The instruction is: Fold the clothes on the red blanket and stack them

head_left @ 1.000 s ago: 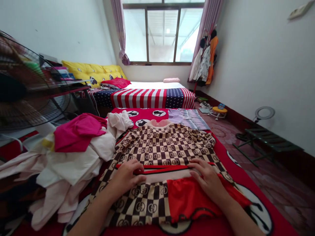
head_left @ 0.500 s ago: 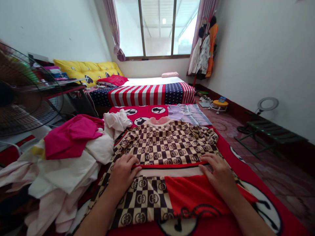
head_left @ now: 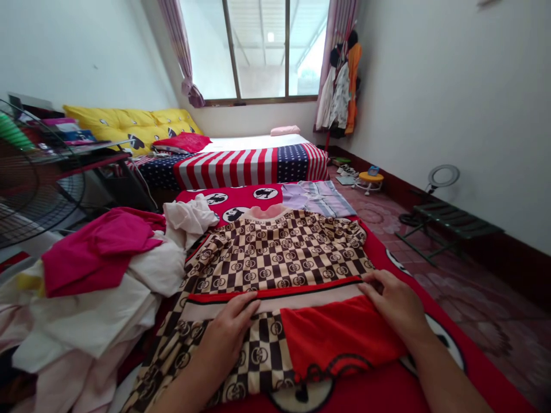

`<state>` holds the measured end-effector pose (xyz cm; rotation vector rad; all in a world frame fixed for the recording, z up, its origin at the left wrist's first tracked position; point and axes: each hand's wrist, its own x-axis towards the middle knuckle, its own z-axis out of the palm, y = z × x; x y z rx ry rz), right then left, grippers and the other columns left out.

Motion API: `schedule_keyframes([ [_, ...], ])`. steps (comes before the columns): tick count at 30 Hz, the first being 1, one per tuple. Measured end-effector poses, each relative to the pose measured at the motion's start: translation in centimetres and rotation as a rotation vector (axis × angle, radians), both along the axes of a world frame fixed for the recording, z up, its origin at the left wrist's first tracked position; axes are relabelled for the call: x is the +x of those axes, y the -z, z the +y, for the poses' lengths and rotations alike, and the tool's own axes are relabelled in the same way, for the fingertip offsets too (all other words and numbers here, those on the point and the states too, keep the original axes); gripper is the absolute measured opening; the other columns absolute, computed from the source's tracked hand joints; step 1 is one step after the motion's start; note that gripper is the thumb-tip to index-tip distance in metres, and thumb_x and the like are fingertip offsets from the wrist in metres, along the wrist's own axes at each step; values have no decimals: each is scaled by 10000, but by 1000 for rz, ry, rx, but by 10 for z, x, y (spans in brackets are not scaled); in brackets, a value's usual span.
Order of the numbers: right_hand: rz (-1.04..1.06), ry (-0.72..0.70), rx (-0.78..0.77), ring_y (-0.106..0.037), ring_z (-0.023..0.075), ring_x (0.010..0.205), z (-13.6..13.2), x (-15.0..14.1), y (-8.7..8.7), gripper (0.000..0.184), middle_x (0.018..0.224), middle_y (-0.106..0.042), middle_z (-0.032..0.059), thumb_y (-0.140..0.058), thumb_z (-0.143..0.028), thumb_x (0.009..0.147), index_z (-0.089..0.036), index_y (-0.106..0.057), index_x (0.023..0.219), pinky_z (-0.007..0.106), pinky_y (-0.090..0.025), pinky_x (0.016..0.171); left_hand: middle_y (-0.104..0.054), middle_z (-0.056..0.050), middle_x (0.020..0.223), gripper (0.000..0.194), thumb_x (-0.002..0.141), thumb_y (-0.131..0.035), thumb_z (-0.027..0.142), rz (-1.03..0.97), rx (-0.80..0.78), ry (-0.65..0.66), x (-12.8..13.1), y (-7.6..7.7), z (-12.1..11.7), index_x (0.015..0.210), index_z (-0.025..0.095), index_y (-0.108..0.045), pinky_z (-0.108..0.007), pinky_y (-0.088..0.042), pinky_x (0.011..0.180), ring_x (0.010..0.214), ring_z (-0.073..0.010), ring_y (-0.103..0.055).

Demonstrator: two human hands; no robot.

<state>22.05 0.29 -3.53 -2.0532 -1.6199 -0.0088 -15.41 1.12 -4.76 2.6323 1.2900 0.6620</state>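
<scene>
A brown-and-beige checkered shirt [head_left: 284, 252] with a printed pattern lies spread in front of me, its collar at the far end. Its near part is folded up, so a hem band [head_left: 310, 293] in red, black and beige runs across the middle. Below that band are more checks and a plain red panel [head_left: 331, 327]. My left hand [head_left: 232, 321] rests on the band and the checks, fingers stretched out flat. At the band's right end, my right hand [head_left: 394, 298] has its thumb and fingers closed on the hem edge.
A red patterned cover [head_left: 430, 304] lies beneath the shirt. To the left is a heap of white clothes [head_left: 94, 315] with a magenta garment [head_left: 103, 246] on top, near a fan [head_left: 38, 178]. A folded lilac garment [head_left: 318, 198] lies beyond the shirt. A green folding stool [head_left: 456, 221] stands right.
My left hand has slid right and nearer along the band, uncovering its left end. My right hand has shifted outward to the band's right end. The view has turned slightly right.
</scene>
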Motion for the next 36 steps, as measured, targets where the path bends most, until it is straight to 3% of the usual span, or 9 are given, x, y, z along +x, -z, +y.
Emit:
schedule_keyframes([
  [4,-118,-233,258,-569,253,1143,-4,-20,-1,385,1235,-623,102,-482,-422,894,-192,-593,1183,400,-445,956,-332,-82,1528,516,911,-496,325,148,7,-100,-3,0,-10,1420,288,-421,-491,-375,1086,1376,-289,-355],
  [9,-364,-442,-47,-366,305,1366,-5,-40,18,645,1488,-391,103,-418,-577,896,-211,-418,1427,564,-292,1086,-199,-88,1570,662,889,-481,526,342,-109,-149,-8,-9,-18,1485,362,-242,-645,-261,1073,1419,-364,-220],
  [13,-383,-407,-207,-293,302,1402,-2,-42,18,688,1523,-294,84,-378,-607,893,-209,-374,1454,587,-248,1106,-352,-132,1509,650,857,-449,644,361,-248,-145,7,-45,-2,1408,297,-445,-614,-259,1084,1398,-371,-278],
  [17,-354,-392,-292,-375,349,1352,9,-50,-8,613,1467,-408,126,-490,-535,863,-177,-516,1361,622,-266,1079,-579,-70,1333,502,975,-261,508,167,-180,-112,42,-73,42,1240,268,-613,-453,-318,1103,1251,-237,-507],
  [19,-313,-425,-265,-480,343,1274,20,-57,-24,462,1391,-516,135,-526,-438,866,-181,-625,1237,600,-294,1071,-539,-89,1375,475,985,-276,429,118,-135,-204,56,-64,67,1292,224,-575,-415,-319,1105,1280,-231,-475],
  [22,-165,-557,-166,-547,283,1210,44,-73,-42,333,1351,-564,112,-511,-306,881,-198,-660,1158,487,-382,1046,-362,-120,1509,556,929,-422,455,126,-100,-385,66,-30,91,1426,207,-423,-479,-221,1144,1415,-296,-263],
  [26,87,-721,-25,-606,215,1112,94,-99,-46,269,1216,-647,81,-491,-255,883,-219,-670,1080,350,-480,937,-276,-51,1556,547,918,-402,529,106,-73,-372,65,5,96,1424,323,-416,-531,-135,1157,1448,-307,-156],
  [30,174,-640,47,-650,190,906,165,-128,-45,219,971,-694,52,-516,-183,834,-204,-671,987,312,-502,834,-238,-50,1567,555,912,-409,525,73,-78,-363,62,8,93,1429,322,-408,-549,-141,1154,1446,-322,-153],
  [36,180,-471,-52,-654,196,826,260,-166,-48,512,884,-695,80,-582,-179,790,-101,-490,1288,321,-487,792,-186,-47,1579,574,909,-393,537,54,-118,-352,61,7,95,1445,333,-373,-560,-132,1156,1453,-315,-105],
])
